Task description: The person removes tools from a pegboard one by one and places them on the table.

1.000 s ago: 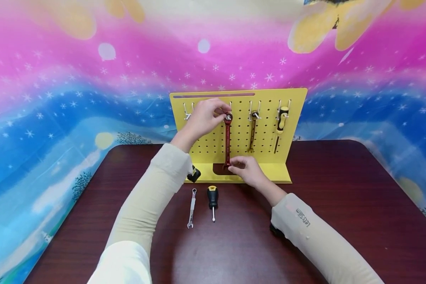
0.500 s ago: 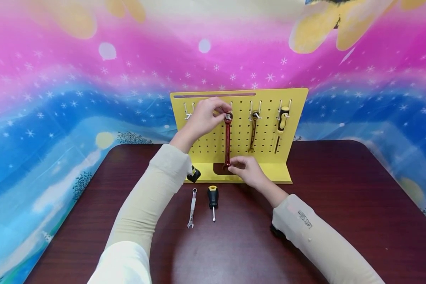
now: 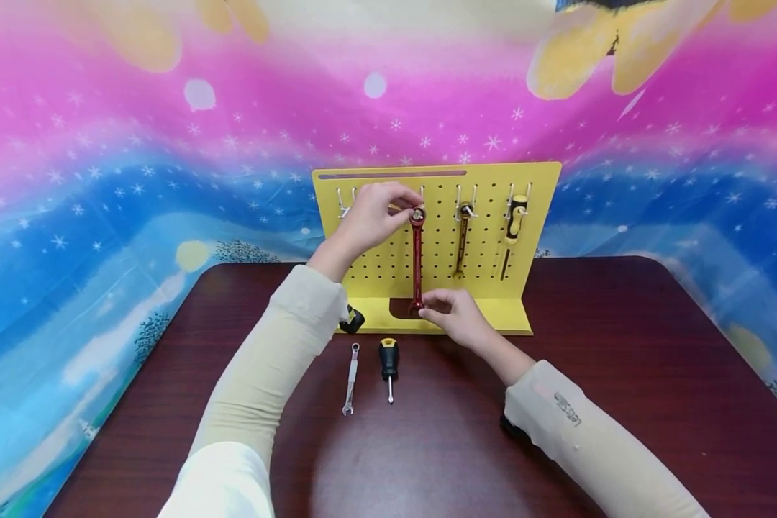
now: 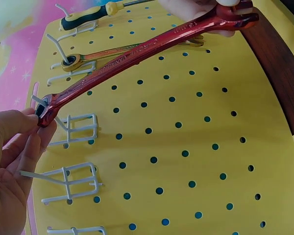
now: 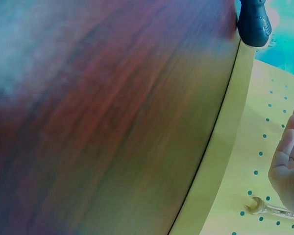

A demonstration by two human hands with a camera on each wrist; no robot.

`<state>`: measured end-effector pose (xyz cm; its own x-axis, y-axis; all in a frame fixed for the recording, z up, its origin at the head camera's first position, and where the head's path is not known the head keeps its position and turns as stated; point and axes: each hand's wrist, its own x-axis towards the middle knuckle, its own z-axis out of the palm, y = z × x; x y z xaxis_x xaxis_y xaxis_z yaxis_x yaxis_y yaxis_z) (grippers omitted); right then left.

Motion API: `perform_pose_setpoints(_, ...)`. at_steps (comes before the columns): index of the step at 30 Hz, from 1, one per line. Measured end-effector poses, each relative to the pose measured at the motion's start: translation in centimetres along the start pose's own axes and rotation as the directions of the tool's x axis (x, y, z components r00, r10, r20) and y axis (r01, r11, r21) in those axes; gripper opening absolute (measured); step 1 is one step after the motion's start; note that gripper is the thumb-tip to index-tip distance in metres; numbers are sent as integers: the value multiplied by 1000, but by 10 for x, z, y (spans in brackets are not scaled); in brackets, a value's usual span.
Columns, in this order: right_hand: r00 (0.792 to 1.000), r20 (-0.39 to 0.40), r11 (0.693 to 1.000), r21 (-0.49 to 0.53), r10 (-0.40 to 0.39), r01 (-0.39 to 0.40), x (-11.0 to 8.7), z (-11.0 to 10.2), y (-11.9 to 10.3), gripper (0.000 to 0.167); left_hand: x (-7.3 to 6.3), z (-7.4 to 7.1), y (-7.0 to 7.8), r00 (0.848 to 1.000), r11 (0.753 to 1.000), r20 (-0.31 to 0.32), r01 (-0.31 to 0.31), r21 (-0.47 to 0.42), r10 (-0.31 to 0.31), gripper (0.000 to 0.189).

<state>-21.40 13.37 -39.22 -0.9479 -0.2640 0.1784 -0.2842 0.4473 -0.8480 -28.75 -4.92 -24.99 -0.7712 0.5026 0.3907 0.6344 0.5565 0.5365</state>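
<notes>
A red combination wrench (image 3: 417, 259) hangs upright in front of the yellow pegboard (image 3: 544, 180). My left hand (image 3: 377, 217) pinches its ring end between thumb and fingers. In the left wrist view the tip of a white hook (image 4: 38, 101) pokes through that ring. Down at the open end, my right hand (image 3: 458, 316) holds the jaw between thumb and fingertips. Only part of this hand (image 5: 289, 169) enters the right wrist view, at the edge. A gold wrench (image 3: 462, 241) hangs on the hook to the right.
A yellow and black screwdriver (image 3: 515, 219) hangs at the board's right. Bare white hooks (image 4: 81, 183) are left of the red wrench. On the table (image 3: 621, 345) lie a silver wrench (image 3: 350, 379) and a black screwdriver (image 3: 389, 360). A black-yellow object (image 3: 352, 319) sits by the left forearm.
The red wrench has shifted very slightly down and right. My right hand and forearm have moved a little down and right with it; my left hand keeps its pinch on the ring end.
</notes>
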Motion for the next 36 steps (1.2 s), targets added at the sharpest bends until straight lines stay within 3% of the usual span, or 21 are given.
perform_pose_setpoints(36,996,27,996,45,-80,79,-25,-15,-19,18,-10,-10,19,998,998,-6,-58,-22,58,24)
